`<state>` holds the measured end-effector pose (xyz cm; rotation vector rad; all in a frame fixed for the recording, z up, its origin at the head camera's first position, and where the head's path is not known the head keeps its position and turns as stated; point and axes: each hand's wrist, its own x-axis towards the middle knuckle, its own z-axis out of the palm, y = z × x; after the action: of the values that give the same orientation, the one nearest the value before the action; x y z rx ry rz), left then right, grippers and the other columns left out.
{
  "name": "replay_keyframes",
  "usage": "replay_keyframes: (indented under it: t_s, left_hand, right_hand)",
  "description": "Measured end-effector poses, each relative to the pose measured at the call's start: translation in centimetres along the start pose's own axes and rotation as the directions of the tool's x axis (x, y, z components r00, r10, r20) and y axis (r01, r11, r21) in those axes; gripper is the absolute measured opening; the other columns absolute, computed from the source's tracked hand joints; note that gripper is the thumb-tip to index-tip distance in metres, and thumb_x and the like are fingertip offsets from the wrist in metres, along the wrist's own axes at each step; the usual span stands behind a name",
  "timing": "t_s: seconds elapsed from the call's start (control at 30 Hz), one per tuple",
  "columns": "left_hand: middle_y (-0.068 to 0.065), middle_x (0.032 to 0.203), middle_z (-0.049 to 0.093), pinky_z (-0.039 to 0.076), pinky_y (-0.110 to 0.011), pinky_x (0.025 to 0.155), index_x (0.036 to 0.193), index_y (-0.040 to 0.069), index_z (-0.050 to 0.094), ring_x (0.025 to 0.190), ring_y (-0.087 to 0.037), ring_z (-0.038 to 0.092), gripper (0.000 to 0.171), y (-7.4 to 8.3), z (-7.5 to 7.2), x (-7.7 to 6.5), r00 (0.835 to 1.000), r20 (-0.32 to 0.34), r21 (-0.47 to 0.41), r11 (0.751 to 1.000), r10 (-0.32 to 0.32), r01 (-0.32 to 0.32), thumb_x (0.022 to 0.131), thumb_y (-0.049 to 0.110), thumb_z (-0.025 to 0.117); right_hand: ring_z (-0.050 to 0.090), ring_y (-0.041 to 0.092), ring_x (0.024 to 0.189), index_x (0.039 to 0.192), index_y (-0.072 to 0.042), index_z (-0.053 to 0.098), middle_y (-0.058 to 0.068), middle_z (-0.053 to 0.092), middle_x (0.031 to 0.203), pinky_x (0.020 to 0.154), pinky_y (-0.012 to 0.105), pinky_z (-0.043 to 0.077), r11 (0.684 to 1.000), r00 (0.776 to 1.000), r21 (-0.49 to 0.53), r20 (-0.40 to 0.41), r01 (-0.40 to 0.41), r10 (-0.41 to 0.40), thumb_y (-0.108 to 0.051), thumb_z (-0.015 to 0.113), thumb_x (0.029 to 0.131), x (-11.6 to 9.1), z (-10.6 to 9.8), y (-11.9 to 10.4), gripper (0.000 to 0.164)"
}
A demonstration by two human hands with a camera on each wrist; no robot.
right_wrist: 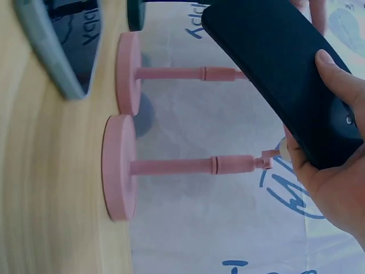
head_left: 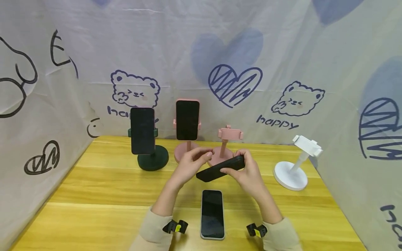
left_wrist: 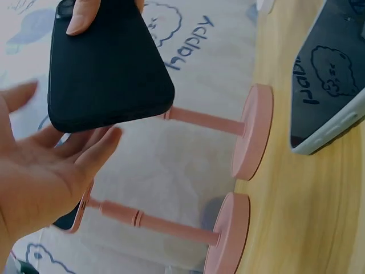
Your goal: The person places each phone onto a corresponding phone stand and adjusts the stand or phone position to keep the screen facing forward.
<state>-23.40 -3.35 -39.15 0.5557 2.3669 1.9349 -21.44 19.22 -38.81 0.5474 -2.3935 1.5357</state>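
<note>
My right hand [head_left: 251,176] grips a black smartphone [head_left: 216,171] by one end, tilted above the table, thumb across its back. The left hand [head_left: 190,165] is beside the phone's other end, its fingers loosely spread, with a gap showing between thumb and phone in the left wrist view. Just behind the held phone stands a pink phone stand [head_left: 230,134] with nothing in its clamp. On the table between the forearms, a second smartphone [head_left: 212,214] with a pale edge lies screen up.
Back left, a dark green stand [head_left: 153,160] holds a phone [head_left: 142,130] upright. Next to it, another pink stand [head_left: 180,151] carries a pink-edged phone [head_left: 187,120]. A white stand [head_left: 290,176] with a bare clamp is at the right. A printed cloth [head_left: 176,52] hangs behind the wooden table [head_left: 103,202].
</note>
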Motion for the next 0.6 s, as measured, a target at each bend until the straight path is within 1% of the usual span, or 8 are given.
replay_keyframes:
  t_s: [0.07,0.2,0.27,0.37,0.43,0.47,0.53,0.6]
  left_hand:
    - [-0.006,0.136,0.065,0.050,-0.047,0.110,0.138,0.018,0.061,0.123,-0.028,0.063,0.046,0.0,-0.6,0.0,0.996,0.079,0.010,0.999,-0.036,0.035,0.102,0.046,0.055]
    - [-0.009,0.142,0.061,0.046,-0.050,0.113,0.143,0.015,0.057,0.130,-0.029,0.058,0.054,-0.1,-1.5,-0.2,0.975,0.203,0.056,0.996,-0.086,0.076,0.102,0.050,0.053]
    - [-0.013,0.139,0.061,0.048,-0.049,0.111,0.143,0.011,0.056,0.129,-0.033,0.059,0.055,-0.2,-1.8,-0.3,0.959,0.266,0.040,0.995,-0.096,0.088,0.102,0.049,0.053]
    - [-0.017,0.130,0.065,0.056,-0.043,0.100,0.137,0.007,0.060,0.118,-0.036,0.063,0.052,-0.2,-2.0,-0.4,0.934,0.346,0.000,0.996,-0.083,0.088,0.103,0.046,0.053]
    - [-0.018,0.123,0.067,0.060,-0.039,0.092,0.131,0.006,0.063,0.111,-0.037,0.065,0.050,-0.2,-1.9,-0.3,0.923,0.381,-0.035,0.996,-0.062,0.081,0.103,0.046,0.052]
    - [-0.018,0.120,0.068,0.060,-0.037,0.089,0.128,0.005,0.065,0.108,-0.036,0.065,0.049,-0.2,-1.8,-0.3,0.921,0.386,-0.041,0.996,-0.052,0.073,0.103,0.046,0.052]
    - [-0.017,0.116,0.069,0.061,-0.034,0.084,0.124,0.004,0.067,0.102,-0.034,0.065,0.050,-0.3,-1.7,-0.2,0.925,0.378,-0.042,0.998,-0.026,0.045,0.103,0.047,0.052]
    - [-0.016,0.112,0.067,0.060,-0.035,0.082,0.122,0.002,0.067,0.100,-0.033,0.063,0.052,-0.4,-1.5,-0.2,0.935,0.356,-0.031,0.999,-0.001,0.013,0.103,0.048,0.052]
  right_hand:
    - [0.051,0.020,0.097,0.109,-0.002,0.044,0.007,0.052,0.101,0.082,0.022,0.047,1.000,0.999,0.014,-0.029,0.026,-0.025,-0.008,0.086,0.077,0.3,0.2,-0.2,0.053]
    - [0.052,0.017,0.096,0.110,0.000,0.045,0.007,0.051,0.102,0.084,0.019,0.047,0.997,0.995,0.039,-0.075,0.069,-0.066,-0.005,0.087,0.075,0.7,0.5,-0.5,0.055]
    - [0.052,0.016,0.095,0.109,0.001,0.045,0.006,0.050,0.102,0.084,0.017,0.047,0.994,0.993,0.063,-0.090,0.087,-0.082,-0.002,0.088,0.073,0.8,0.7,-0.7,0.055]
    - [0.054,0.014,0.094,0.108,0.003,0.045,0.006,0.050,0.102,0.083,0.015,0.048,0.988,0.988,0.091,-0.105,0.121,-0.112,0.003,0.087,0.072,0.8,0.9,-0.9,0.055]
    - [0.054,0.012,0.095,0.107,0.004,0.044,0.005,0.049,0.103,0.083,0.015,0.049,0.984,0.985,0.109,-0.113,0.142,-0.129,0.006,0.086,0.072,0.8,1.0,-1.0,0.054]
    - [0.055,0.012,0.095,0.108,0.004,0.044,0.004,0.049,0.103,0.083,0.014,0.049,0.982,0.984,0.117,-0.117,0.148,-0.134,0.007,0.085,0.072,0.9,1.1,-1.0,0.054]
    - [0.054,0.011,0.094,0.108,0.005,0.043,0.003,0.048,0.103,0.082,0.014,0.049,0.979,0.983,0.138,-0.129,0.151,-0.133,0.008,0.084,0.072,0.8,1.2,-1.0,0.054]
    - [0.053,0.012,0.096,0.109,0.005,0.043,0.003,0.048,0.104,0.086,0.015,0.048,0.976,0.981,0.151,-0.145,0.154,-0.133,0.009,0.084,0.072,0.8,1.3,-1.0,0.055]
